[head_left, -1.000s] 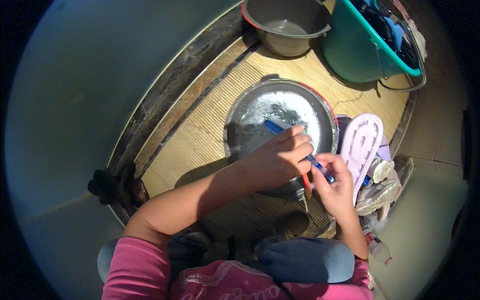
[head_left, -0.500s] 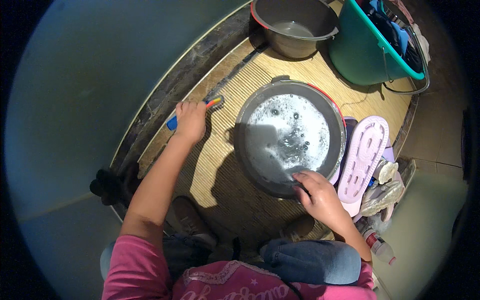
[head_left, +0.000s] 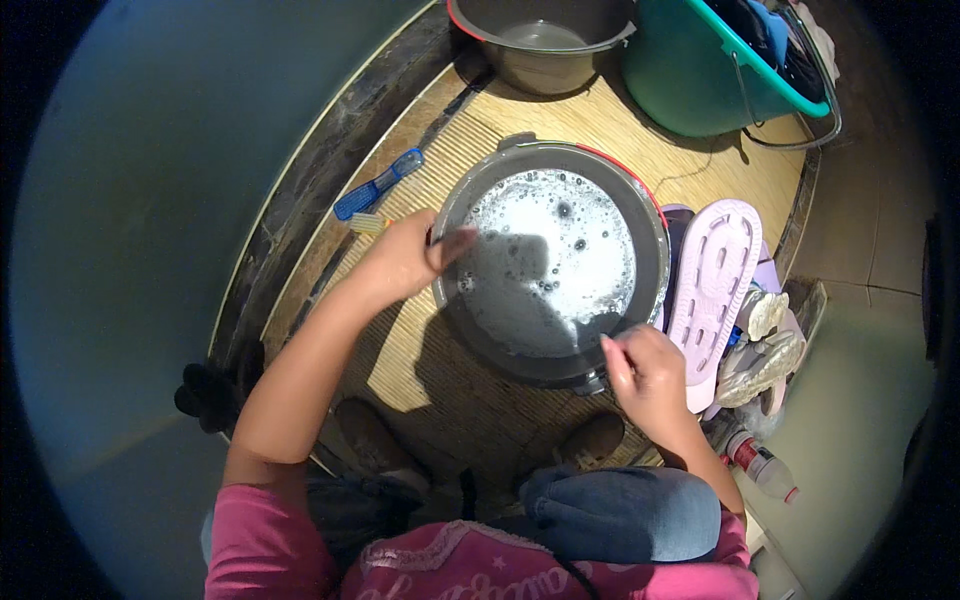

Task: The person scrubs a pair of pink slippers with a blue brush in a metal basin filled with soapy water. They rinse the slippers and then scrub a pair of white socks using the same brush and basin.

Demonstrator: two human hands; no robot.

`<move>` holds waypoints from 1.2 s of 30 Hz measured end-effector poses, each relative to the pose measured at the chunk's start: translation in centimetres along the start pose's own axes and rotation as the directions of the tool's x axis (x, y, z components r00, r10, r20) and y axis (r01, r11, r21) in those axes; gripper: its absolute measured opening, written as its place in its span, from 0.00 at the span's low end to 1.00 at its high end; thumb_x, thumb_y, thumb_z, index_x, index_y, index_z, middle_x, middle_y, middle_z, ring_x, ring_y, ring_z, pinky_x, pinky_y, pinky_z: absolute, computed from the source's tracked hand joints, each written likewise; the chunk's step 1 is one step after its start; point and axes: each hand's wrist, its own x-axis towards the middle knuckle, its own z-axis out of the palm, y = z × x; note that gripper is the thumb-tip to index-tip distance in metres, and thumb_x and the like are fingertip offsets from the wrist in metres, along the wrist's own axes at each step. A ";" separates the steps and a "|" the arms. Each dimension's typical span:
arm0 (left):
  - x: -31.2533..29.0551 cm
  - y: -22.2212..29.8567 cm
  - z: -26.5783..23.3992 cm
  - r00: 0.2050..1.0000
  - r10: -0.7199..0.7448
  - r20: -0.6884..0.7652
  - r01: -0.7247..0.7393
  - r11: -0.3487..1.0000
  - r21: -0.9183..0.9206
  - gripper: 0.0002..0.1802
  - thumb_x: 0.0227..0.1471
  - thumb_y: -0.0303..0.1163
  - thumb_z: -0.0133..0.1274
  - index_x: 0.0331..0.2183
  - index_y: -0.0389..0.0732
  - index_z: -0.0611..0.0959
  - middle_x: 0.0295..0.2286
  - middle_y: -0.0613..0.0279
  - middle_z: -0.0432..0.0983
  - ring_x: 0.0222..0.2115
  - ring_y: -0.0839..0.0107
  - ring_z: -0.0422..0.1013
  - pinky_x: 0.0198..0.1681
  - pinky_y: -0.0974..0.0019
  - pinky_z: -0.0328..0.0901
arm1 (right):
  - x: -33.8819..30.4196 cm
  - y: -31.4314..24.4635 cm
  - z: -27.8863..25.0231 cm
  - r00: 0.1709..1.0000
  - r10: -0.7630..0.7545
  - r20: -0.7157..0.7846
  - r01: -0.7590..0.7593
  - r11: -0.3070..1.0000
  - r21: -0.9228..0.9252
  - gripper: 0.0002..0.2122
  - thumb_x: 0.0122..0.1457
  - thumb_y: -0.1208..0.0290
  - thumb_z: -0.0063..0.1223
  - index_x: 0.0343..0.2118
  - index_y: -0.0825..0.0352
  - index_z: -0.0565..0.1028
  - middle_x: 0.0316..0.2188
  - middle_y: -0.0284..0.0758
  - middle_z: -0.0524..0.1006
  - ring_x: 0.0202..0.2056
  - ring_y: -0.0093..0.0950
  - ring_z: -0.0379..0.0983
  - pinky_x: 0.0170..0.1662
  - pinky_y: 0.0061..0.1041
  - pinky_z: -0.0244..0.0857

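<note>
A dark grey basin (head_left: 456, 330) of sudsy water stands in front of me. My left hand (head_left: 405, 258) is at its left rim, thumb and fingers apart, one digit smeared by motion over the edge. Beside that hand are a blue brush-like tool (head_left: 380, 185) and a yellow-bristled brush head (head_left: 368, 222); the rest of the latter is hidden by the hand. At the near right rim is my right hand (head_left: 648, 378), its fingers curled in and thumb up. What it holds, if anything, does not show.
Behind the basin stand another grey basin (head_left: 545, 72) with a little liquid and a green bucket (head_left: 690, 85) of clothes. To the right are a pink slipper (head_left: 712, 275), more footwear and a plastic bottle (head_left: 762, 468). A ribbed mat (head_left: 400, 375) lies underneath.
My left hand has left the blue tool and moved right to the basin rim; the tool now shows whole. My right hand has drawn back and curled. The whole view has shifted slightly.
</note>
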 end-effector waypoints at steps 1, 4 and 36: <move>-0.4 -0.2 0.5 0.998 0.033 -0.055 -0.032 0.999 0.027 0.31 0.55 0.56 0.57 0.39 0.33 0.78 0.33 0.47 0.79 0.36 0.56 0.75 0.46 0.59 0.67 | -0.7 0.0 -0.5 0.993 0.118 0.000 -0.118 0.993 0.020 0.09 0.55 0.75 0.63 0.22 0.70 0.75 0.18 0.43 0.71 0.22 0.43 0.70 0.26 0.40 0.63; -0.4 -0.7 1.9 0.971 0.078 -0.228 -0.075 0.997 0.022 0.23 0.53 0.41 0.63 0.42 0.34 0.76 0.35 0.50 0.78 0.36 0.62 0.73 0.44 0.61 0.67 | -1.5 1.1 -1.0 0.934 0.341 0.110 -0.336 0.940 -0.061 0.19 0.59 0.71 0.61 0.15 0.73 0.69 0.12 0.46 0.64 0.18 0.44 0.67 0.21 0.37 0.59; 3.3 2.3 2.0 0.954 -0.092 -0.286 0.167 0.953 0.251 0.19 0.58 0.44 0.54 0.39 0.37 0.82 0.34 0.45 0.80 0.37 0.46 0.77 0.42 0.47 0.71 | -0.6 3.8 4.4 0.826 0.557 -0.087 -0.536 0.823 0.188 0.12 0.62 0.75 0.49 0.46 0.74 0.66 0.39 0.53 0.74 0.41 0.48 0.71 0.48 0.38 0.64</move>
